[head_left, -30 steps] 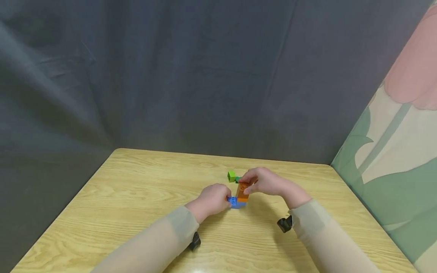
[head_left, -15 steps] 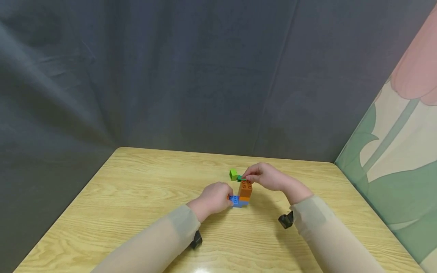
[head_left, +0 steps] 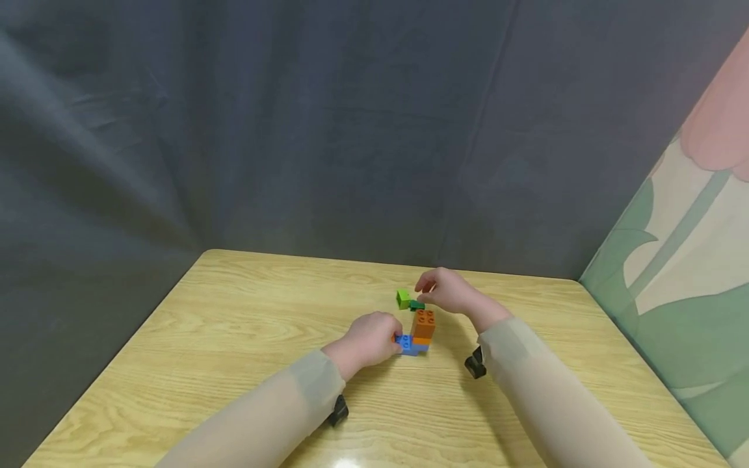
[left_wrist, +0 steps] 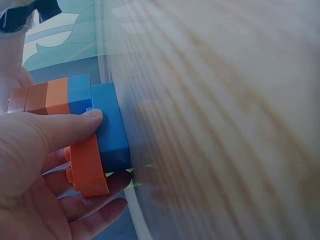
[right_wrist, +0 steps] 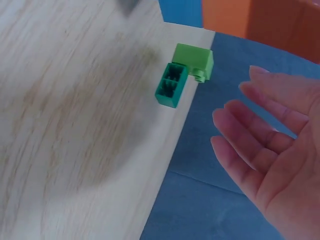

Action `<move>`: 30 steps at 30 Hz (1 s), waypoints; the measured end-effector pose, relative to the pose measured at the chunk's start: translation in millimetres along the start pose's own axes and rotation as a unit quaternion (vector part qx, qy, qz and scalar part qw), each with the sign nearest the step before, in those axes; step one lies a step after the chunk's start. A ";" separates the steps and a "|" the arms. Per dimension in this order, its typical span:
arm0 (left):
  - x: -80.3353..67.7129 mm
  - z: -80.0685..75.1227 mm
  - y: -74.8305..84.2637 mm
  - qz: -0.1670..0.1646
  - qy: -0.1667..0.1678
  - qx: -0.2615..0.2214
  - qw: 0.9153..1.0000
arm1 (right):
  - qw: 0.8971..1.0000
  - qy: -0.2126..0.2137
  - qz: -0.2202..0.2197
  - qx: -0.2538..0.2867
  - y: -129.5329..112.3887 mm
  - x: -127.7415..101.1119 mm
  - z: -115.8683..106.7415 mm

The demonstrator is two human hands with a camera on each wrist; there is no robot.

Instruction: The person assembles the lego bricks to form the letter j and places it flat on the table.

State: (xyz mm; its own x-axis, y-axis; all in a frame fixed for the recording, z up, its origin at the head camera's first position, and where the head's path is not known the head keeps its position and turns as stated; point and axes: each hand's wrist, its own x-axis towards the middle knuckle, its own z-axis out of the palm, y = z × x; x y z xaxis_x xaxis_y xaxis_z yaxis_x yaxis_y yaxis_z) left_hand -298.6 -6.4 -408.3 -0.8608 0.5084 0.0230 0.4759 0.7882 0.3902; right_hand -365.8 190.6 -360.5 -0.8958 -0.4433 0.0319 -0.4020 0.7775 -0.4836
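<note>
Fingers of the left hand [head_left: 370,341] curled round the low end of the brick stack [head_left: 418,333], thumb pressed on a smooth blue brick [left_wrist: 111,127] and an orange studded plate [left_wrist: 88,166] lying in the fingers. The stack stood near the middle of the counter [head_left: 234,338]: glossy plastic, blue at the base, an orange layer, a brown studded block on top. The right hand [head_left: 447,290] hovered just behind it, fingers relaxed and holding nothing. Under its fingertips lay a small dark green brick [right_wrist: 171,85], hollow underside showing, touching a lime green brick [right_wrist: 194,61]. Pale wood grain covered the counter; grey cloth [head_left: 292,130] hung behind.
</note>
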 end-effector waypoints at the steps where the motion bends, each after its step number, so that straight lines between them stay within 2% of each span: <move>1: 0.4 0.1 0.3 0.000 0.000 0.000 1.000 | 1.000 -0.002 -0.001 -0.003 0.6 2.5 0.5; 10: 0.9 -0.9 1.5 -0.002 -0.007 0.004 1.000 | 1.000 -0.012 0.006 0.006 11.7 22.3 14.0; 20: -0.6 1.1 -0.6 -0.001 -0.005 -0.004 1.000 | 0.999 -0.032 0.015 0.031 13.7 31.2 28.4; 30: 0.4 1.7 -1.8 -0.003 -0.002 0.001 1.000 | 0.999 -0.031 0.001 0.009 7.0 34.8 34.0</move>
State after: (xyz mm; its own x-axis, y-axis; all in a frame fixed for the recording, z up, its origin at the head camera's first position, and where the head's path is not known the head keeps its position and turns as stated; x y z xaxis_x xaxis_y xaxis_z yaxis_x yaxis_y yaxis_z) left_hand -299.5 -7.0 -410.5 -0.8627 0.5055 0.0169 0.4713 0.7914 0.3894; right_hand -393.4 165.3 -392.5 -0.8829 -0.4689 -0.0229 -0.3962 0.7704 -0.4995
